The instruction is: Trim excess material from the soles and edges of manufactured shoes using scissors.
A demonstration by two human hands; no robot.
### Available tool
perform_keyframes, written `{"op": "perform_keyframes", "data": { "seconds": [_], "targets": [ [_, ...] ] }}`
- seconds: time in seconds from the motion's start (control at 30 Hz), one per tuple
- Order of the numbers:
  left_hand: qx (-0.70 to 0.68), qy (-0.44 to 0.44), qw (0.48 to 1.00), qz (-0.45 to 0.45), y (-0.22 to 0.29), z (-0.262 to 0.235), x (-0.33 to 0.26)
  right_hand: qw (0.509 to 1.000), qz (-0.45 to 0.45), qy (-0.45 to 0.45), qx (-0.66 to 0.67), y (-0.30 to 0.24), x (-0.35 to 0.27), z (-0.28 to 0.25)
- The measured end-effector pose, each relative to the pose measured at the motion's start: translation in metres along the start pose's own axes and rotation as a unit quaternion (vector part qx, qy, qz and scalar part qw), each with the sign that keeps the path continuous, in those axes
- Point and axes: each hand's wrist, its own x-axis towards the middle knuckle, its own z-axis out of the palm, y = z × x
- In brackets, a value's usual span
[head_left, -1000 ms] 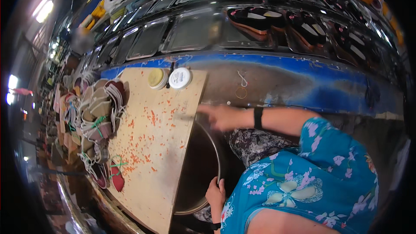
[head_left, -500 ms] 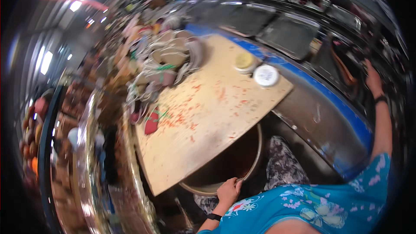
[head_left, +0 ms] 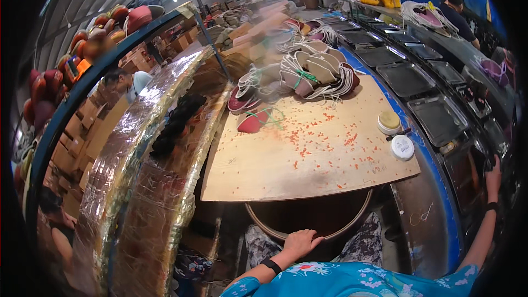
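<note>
My left hand (head_left: 300, 243) lies over the rim of a round bin (head_left: 366, 209) between my knees, fingers laid out and thumb apart. Far to the right, my right hand (head_left: 493, 173) reaches to the tray line, fingertips bent against a dark, shoe-like piece (head_left: 479, 159) whose outline is hard to make out. Across the bin sits a pale wooden board (head_left: 258, 170) strewn with small orange-red scraps. On it are a red cut piece (head_left: 253, 122) with green cord, bundles of corded shoe pieces (head_left: 319, 71), a yellowish-topped jar (head_left: 389, 122) and a white-lidded tub (head_left: 402, 147).
Black trays (head_left: 440, 120) run along the right beside a blue edge. A plastic-wrapped rack (head_left: 140, 132) with black bundles (head_left: 177, 124) stands left. Co-workers appear at left (head_left: 132, 83), lower left (head_left: 58, 220) and upper right (head_left: 455, 14). Cartons (head_left: 77, 137) are stacked behind the rack.
The view has swung left and levelled. My left hand stays at the bin's rim, its fingers now flatter. My right hand remains out at the tray line.
</note>
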Motion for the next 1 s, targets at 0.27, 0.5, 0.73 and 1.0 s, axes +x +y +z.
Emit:
{"op": "perform_keyframes", "data": {
  "seconds": [0.27, 0.5, 0.73, 1.0],
  "targets": [
    [-0.267, -0.08, 0.959, -0.042, -0.013, -0.008, 0.012, 0.919, -0.112, -0.039, 0.375, -0.231, -0.122, -0.045],
    [-0.663, 0.108, 0.719, -0.177, -0.023, -0.076, -0.004, 0.864, -0.413, -0.119, 0.263, -0.437, -0.327, 0.006],
    [-0.624, 0.198, 0.672, -0.345, -0.091, -0.038, -0.029, 0.711, -0.44, -0.441, 0.326, -0.481, -0.439, 0.047],
    [-0.599, 0.116, 0.753, -0.245, -0.113, -0.053, -0.056, 0.743, -0.242, -0.437, 0.445, -0.441, -0.406, 0.048]
  ]
}}
